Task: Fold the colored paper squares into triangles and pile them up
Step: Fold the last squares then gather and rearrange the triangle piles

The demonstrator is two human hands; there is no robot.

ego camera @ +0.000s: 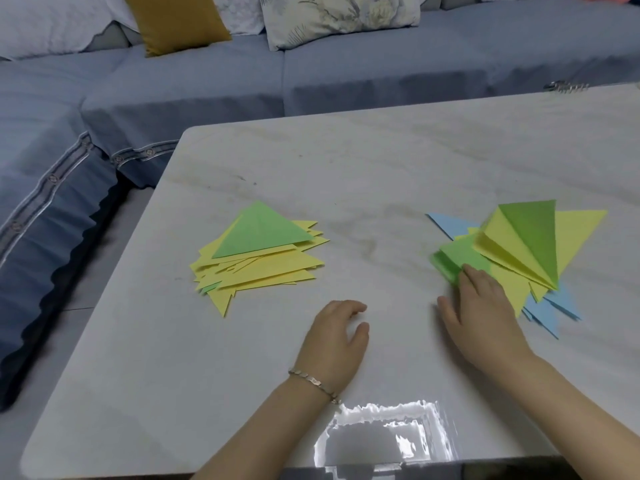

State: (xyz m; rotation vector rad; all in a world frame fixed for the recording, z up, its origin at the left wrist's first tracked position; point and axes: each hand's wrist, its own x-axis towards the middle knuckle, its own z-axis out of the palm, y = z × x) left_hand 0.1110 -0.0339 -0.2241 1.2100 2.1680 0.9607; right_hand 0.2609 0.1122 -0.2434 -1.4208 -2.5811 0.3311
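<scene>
A pile of folded triangles [258, 254], mostly yellow with a green one on top, lies left of centre on the white marble table [346, 161]. To the right sits a loose heap of yellow, green and blue papers [533, 251], some half-lifted. My right hand [481, 317] rests on the heap's near-left edge, its fingers on a blurred green sheet [457, 261], thumb spread on the table. My left hand [336, 337] lies on the bare table between the two heaps with loosely curled fingers, holding nothing. A bracelet circles the left wrist.
A blue sofa [173, 98] with a mustard cushion [173, 22] and pale floral pillows wraps round the table's far and left sides. A small metal object [564, 86] lies at the far right table edge. Bright glare reflects near the front edge.
</scene>
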